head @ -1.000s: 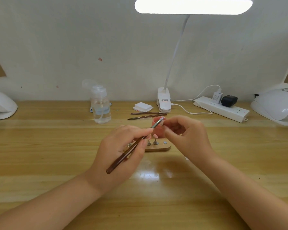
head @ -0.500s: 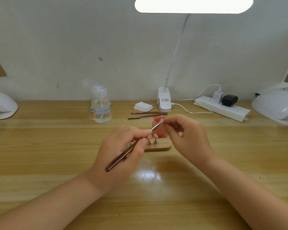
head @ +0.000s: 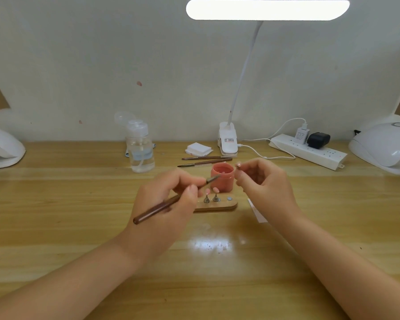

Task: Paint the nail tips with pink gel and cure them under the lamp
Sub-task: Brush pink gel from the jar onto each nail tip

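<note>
The scene is bright and evenly lit. The light comes from a desk lamp [head: 267, 9] at the top, whose bar is overexposed to pure white. It makes a glare patch on the counter [head: 56, 215]. Shadows are soft. The wide lens bends the edges, and details look slightly soft.

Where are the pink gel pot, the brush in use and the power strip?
pink gel pot [head: 222, 179]: head view, front wall.
brush [head: 157, 209]: head view, dark handle, mid-length.
power strip [head: 310, 154]: head view, white top face.
</note>
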The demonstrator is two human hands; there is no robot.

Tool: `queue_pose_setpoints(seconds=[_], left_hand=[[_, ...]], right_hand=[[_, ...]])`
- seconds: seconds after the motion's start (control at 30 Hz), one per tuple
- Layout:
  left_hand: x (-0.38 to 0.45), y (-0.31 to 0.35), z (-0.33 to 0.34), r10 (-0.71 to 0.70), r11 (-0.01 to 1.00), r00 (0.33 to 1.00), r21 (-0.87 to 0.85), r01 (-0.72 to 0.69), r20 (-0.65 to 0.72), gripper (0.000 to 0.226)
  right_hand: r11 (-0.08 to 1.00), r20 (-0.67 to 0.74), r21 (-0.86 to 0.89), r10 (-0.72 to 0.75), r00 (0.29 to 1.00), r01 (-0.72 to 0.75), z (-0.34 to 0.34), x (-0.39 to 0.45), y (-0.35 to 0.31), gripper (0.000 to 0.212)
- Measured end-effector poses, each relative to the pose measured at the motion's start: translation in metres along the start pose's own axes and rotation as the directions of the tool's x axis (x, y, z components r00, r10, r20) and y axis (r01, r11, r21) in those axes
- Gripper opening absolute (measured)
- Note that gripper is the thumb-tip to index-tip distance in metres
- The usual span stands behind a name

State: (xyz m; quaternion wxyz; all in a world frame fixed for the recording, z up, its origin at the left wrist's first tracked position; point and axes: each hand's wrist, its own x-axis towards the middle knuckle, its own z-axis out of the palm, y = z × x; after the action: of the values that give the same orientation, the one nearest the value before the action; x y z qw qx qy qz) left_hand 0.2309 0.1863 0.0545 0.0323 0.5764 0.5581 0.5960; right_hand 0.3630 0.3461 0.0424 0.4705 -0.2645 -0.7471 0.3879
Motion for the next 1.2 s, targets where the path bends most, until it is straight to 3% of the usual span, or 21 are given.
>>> queue_pose_setpoints(seconds=[0.1,0.2,0.33,0.43,0.53,0.63,0.77,0.93,1.1,1.2], left_hand=[[0.017,0.003,0.001,-0.169,0.984,0.98,-0.067,0.163,-0.105,0.015],[0.042,0.006,0.001,-0.278,0.959,0.952,0.013,0.281,-0.126,0.023],[0.087,0.003,0.008,-0.331,0.913,0.943,0.251,0.32,0.004,0.016],[0.115,-0.005,0.02,-0.431,0.873,0.897,0.298,0.386,0.101,0.013],[0.13,-0.013,0.032,-0.464,0.827,0.865,0.442,0.346,0.19,0.019],[0.138,-0.017,0.04,-0.507,0.802,0.828,0.483,0.351,0.24,0.011],[0.137,-0.021,0.043,-0.556,0.776,0.776,0.521,0.356,0.298,0.018],[0.141,-0.023,0.031,-0.61,0.778,0.774,0.314,0.545,0.17,0.012],[0.133,-0.031,0.014,-0.76,0.644,0.642,-0.017,0.765,0.103,0.009],[0.125,-0.037,0.006,-0.82,0.555,0.562,-0.086,0.827,0.105,0.009]], right_hand=[[0.993,-0.051,0.012,0.122,0.991,-0.121,-0.004,0.003,0.01,0.009],[0.986,-0.034,0.027,0.165,0.986,-0.164,-0.003,0.003,0.015,0.008],[0.991,0.022,0.004,0.137,0.99,-0.137,0.002,0.001,0.019,0.009],[0.993,0.008,0.006,0.12,0.993,-0.12,0.003,0.001,0.019,0.011],[0.993,0.026,0.005,0.114,0.993,-0.114,0.003,0.001,0.018,0.012],[0.994,0.049,-0.006,0.105,0.993,-0.105,0.004,0.002,0.019,0.01],[0.993,0.055,-0.016,0.116,0.992,-0.116,0.004,0.003,0.021,0.008],[0.995,0.063,-0.022,0.102,0.993,-0.101,0.004,0.003,0.021,0.011],[0.993,0.062,-0.028,0.12,0.991,-0.118,0.003,0.002,0.021,0.009],[0.992,0.067,-0.034,0.123,0.99,-0.121,0.002,0.001,0.021,0.01]])
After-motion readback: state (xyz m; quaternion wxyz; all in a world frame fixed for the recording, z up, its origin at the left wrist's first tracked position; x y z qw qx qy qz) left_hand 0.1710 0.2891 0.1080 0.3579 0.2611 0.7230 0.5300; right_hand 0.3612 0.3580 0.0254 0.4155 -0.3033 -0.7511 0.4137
